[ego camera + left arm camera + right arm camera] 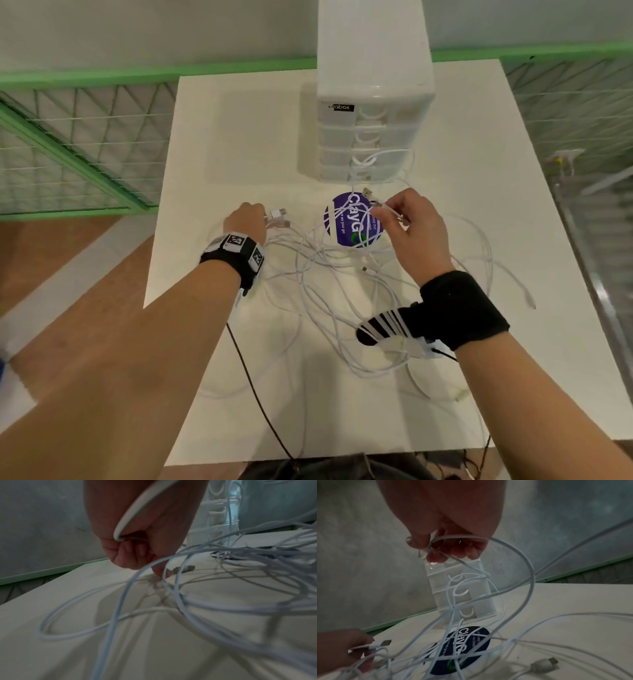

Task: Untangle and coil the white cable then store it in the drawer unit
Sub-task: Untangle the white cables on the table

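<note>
A tangle of thin white cable (329, 270) sprawls over the white table (239, 144) between my hands. My left hand (248, 219) is curled round a strand near its USB plug (278, 215), low on the table; the left wrist view shows the cable (130, 513) running into the fist (135, 550). My right hand (407, 219) is raised above the table and pinches another cable end between thumb and fingers (426, 547), with loops (518, 563) hanging from it. The white drawer unit (373, 113) stands just behind, its drawers closed.
A round purple sticker (352, 222) lies on the table under the cables, in front of the drawer unit. A loose plug (544, 662) rests to the right. A black wire (253, 387) runs off the near edge. A green mesh railing (68, 137) stands to the left.
</note>
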Demonstrator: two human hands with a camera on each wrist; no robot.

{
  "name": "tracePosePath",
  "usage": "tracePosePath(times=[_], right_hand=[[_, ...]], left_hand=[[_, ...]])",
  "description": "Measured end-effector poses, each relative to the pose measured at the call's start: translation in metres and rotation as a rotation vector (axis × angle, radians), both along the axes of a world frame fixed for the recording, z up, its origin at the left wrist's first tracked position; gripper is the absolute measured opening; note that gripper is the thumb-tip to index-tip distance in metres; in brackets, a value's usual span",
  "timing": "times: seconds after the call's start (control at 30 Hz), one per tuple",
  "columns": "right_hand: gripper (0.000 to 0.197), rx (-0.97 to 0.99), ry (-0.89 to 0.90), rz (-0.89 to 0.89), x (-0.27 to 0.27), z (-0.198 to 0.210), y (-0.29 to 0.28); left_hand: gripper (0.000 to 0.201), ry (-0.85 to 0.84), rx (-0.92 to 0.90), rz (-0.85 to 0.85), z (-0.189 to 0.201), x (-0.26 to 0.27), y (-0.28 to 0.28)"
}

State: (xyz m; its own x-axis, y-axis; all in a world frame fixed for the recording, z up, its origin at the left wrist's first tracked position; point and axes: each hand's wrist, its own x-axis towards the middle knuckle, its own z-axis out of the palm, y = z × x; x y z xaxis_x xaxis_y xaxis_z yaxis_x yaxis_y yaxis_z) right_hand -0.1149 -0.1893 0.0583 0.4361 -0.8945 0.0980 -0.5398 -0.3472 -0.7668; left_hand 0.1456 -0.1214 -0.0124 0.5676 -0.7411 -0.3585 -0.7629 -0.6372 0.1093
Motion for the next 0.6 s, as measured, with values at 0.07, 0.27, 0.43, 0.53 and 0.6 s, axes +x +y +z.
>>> tracePosePath(times=[0.07, 0.27, 0.43, 0.53, 0.6], right_hand=[[0.025, -0.058, 0.061, 0.046, 0.001, 0.001, 0.0], [0.031, -0.034, 0.093, 0.095, 0.003, 0.012, -0.008], [0.03, -0.001, 0.039, 0.048, -0.003, 0.024, -0.017], [0.03, -0.04, 0.045, 0.062, -0.006, 0.03, -0.02], [0.027, -0.067, 0.062, 0.077, -0.008, 0.033, -0.02]], left_hand=[[0.025, 0.003, -0.044, 0.08, 0.007, -0.005, 0.0], [0.023, 0.029, -0.44, 0.105, 0.063, -0.041, -0.008], [0.024, 0.154, -0.545, -0.009, 0.101, -0.1, -0.01], [0.024, 0.15, -0.556, -0.095, 0.108, -0.126, -0.012], [0.025, 0.176, -0.626, -0.171, 0.11, -0.14, -0.014]])
